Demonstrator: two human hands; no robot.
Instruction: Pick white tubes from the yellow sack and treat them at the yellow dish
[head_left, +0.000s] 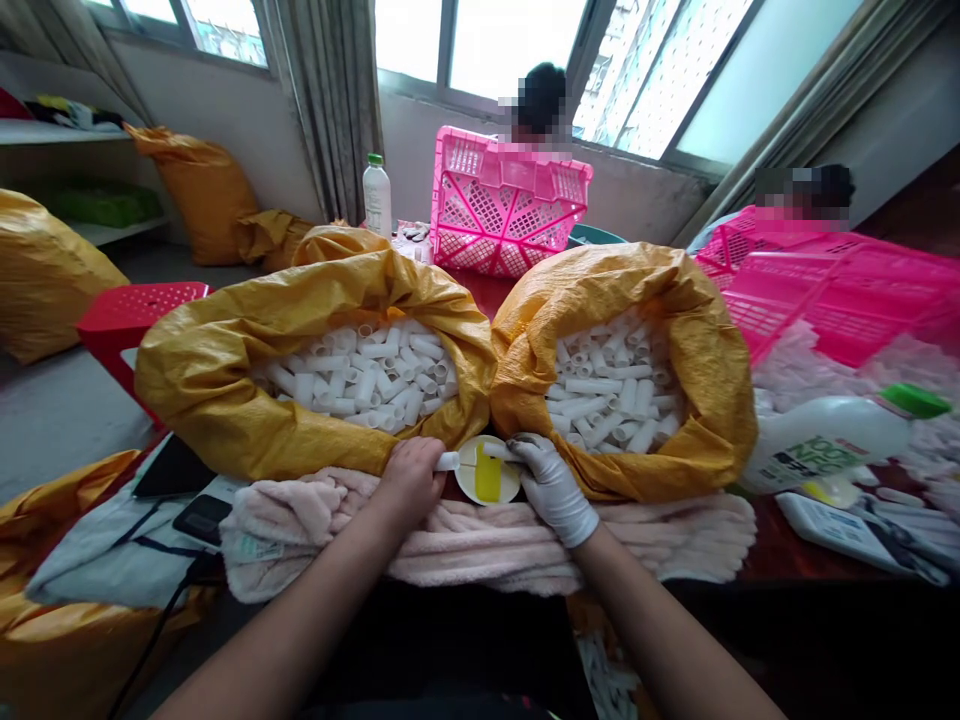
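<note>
My left hand (411, 482) is bare and shut around a short white tube (448, 461). My right hand (551, 488) wears a white glove and grips another white tube (498, 452). Both tube ends reach over a small round cream dish (504, 488) holding a yellow substance (487, 475). Just behind my hands stand two open yellow woven sacks (225, 390) (720, 400), each packed with loose white tubes (360, 375) (615, 385). A folded pink fleece towel (480, 555) lies under my wrists.
A white and green detergent bottle (825, 440) lies at the right, near pink crates (847, 300) and a heap of pale material. Dark phones (201, 518) rest at the left. A co-worker sits beyond a pink crate (502, 200), and another person is at the right.
</note>
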